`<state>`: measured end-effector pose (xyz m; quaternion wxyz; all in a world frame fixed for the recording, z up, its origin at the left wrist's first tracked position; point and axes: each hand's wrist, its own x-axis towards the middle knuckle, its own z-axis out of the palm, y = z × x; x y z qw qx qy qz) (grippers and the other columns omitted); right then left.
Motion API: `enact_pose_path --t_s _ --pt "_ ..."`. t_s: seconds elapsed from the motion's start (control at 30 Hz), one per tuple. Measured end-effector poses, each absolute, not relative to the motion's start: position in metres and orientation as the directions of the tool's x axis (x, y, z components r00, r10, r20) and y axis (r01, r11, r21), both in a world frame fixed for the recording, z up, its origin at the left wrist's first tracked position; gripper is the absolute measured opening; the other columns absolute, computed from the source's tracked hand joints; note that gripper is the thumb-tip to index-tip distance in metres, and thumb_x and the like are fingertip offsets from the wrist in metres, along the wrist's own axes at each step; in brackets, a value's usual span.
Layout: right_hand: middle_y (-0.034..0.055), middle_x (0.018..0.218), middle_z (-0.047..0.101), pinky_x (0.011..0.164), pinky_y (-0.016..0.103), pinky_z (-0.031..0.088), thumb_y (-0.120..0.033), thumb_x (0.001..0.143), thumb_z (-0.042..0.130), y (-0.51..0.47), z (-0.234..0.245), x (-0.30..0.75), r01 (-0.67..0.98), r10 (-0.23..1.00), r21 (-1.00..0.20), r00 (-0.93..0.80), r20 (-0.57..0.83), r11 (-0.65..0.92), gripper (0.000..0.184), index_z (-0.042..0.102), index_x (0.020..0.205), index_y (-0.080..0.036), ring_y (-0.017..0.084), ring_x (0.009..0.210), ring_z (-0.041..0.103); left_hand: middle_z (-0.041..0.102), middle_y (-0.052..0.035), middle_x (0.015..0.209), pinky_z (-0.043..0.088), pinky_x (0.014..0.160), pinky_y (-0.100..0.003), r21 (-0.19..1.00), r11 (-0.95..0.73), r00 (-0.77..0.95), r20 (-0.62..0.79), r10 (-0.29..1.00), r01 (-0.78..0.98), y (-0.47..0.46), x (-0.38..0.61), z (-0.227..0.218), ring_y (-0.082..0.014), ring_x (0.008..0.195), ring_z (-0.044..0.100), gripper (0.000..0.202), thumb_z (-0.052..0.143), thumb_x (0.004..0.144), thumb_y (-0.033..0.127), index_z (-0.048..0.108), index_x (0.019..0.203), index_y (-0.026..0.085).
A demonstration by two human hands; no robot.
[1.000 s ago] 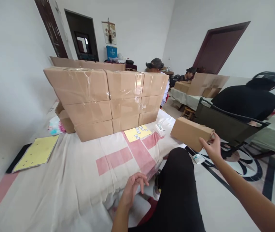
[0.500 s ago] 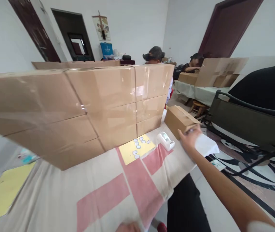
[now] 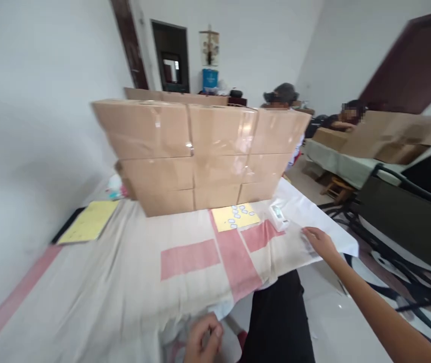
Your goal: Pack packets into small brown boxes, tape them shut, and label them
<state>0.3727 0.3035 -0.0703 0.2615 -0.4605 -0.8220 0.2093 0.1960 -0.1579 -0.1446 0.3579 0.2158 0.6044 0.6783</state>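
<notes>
Cardboard box gone from view, the right hand seems rid of it, bent fingers near a white gadget, hold unclear; left hand half-curled, seemingly empty.

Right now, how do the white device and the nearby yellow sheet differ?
The white device is bulky; the yellow sheet is thin and flat. The white device has a greenish patch; the yellow sheet carries small pale, dark-edged pieces. The white device sits nearer the right hand than the yellow sheet does. Both rest on the tablecloth.
</notes>
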Motion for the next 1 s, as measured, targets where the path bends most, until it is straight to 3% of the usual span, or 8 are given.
enact_pose_path --t_s 0.17,0.27,0.4,0.5,0.63,0.77,0.87,1.0 --pt "0.0153 0.103 0.071 0.089 0.053 0.055 -0.055 0.083 0.053 0.254 -0.034 0.302 0.461 0.687 -0.512 -0.531 0.496 0.725 0.037 0.069 0.089 -0.023 0.034 0.097 0.068 0.059 -0.0043 0.061 0.044 0.064 -0.035 0.991 -0.108 -0.822 0.124 0.555 0.076 -0.213 0.118 -0.095 -0.0220 0.062 0.056 0.041 0.063 0.087 0.054 0.061 0.060 0.024" --pt "0.0145 0.114 0.070 0.098 0.052 0.052 -0.050 0.090 0.053 0.191 -0.012 0.206 0.209 0.467 -0.483 -0.723 0.509 0.850 0.032 0.069 0.096 -0.023 0.032 0.106 0.067 0.064 -0.0025 0.070 0.047 0.068 -0.032 0.971 0.001 -0.930 0.229 0.288 0.240 -0.251 0.047 -0.071 -0.0209 0.069 0.061 0.024 0.068 0.081 0.047 0.067 0.075 0.023" --pt "0.0138 0.134 0.064 0.101 0.049 0.051 -0.040 0.098 0.051 0.069 0.010 0.067 -0.202 0.029 -0.458 -0.893 0.448 0.866 0.025 0.070 0.103 -0.024 0.032 0.126 0.061 0.067 -0.0031 0.083 0.051 0.068 -0.029 0.954 0.057 -0.952 0.299 -0.070 0.295 -0.265 -0.072 -0.043 -0.0194 0.076 0.065 0.021 0.062 0.083 0.039 0.064 0.093 0.020" --pt "0.0070 0.162 0.038 0.087 0.045 0.057 -0.036 0.095 0.058 -0.020 0.022 -0.029 -0.395 -0.277 -0.387 -0.904 0.327 0.833 0.026 0.068 0.118 -0.029 0.026 0.102 0.070 0.063 -0.0096 0.113 0.054 0.076 -0.031 0.940 0.101 -0.896 0.343 -0.284 0.327 -0.241 -0.179 -0.024 -0.0184 0.092 0.066 0.029 0.046 0.091 0.031 0.052 0.116 0.019" --pt "0.0093 0.171 0.007 0.084 0.045 0.058 -0.036 0.096 0.058 -0.078 0.023 -0.160 -0.262 0.005 -0.571 -0.906 0.422 0.778 0.065 0.035 0.156 -0.035 0.023 0.092 0.072 0.058 -0.0185 0.131 0.048 0.105 -0.044 0.906 0.245 -0.889 0.399 -0.222 0.346 -0.182 -0.296 -0.026 -0.0270 0.117 0.062 0.048 0.063 0.079 0.019 0.052 0.125 0.014" --pt "0.0218 0.166 0.017 0.107 0.059 0.045 -0.025 0.101 0.041 -0.063 -0.021 -0.263 -0.078 0.337 -0.655 -0.808 0.483 0.751 0.088 -0.022 0.161 -0.028 0.036 0.132 0.056 0.046 -0.0213 0.151 0.035 0.117 -0.055 0.844 0.385 -0.907 0.420 -0.040 0.374 -0.131 -0.338 -0.066 -0.0390 0.144 0.039 0.054 0.073 0.080 0.024 0.056 0.131 0.018" --pt "0.0210 0.164 0.018 0.112 0.063 0.040 -0.024 0.101 0.038 -0.045 -0.067 -0.290 -0.019 0.325 -0.560 -0.798 0.508 0.828 0.088 -0.027 0.160 -0.027 0.040 0.147 0.038 0.028 -0.0161 0.165 0.033 0.117 -0.055 0.803 0.471 -0.915 0.404 0.021 0.365 -0.116 -0.343 -0.088 -0.0401 0.146 0.036 0.050 0.069 0.088 0.031 0.056 0.136 0.024" --pt "0.0202 0.162 0.017 0.105 0.062 0.047 -0.024 0.098 0.042 -0.037 -0.090 -0.294 -0.205 0.135 -0.521 -0.830 0.541 0.829 0.090 -0.020 0.162 -0.032 0.043 0.136 0.050 0.029 -0.0167 0.163 0.045 0.105 -0.049 0.777 0.534 -0.925 0.378 0.029 0.334 -0.118 -0.349 -0.092 -0.0357 0.127 0.057 0.048 0.066 0.091 0.038 0.054 0.136 0.027"
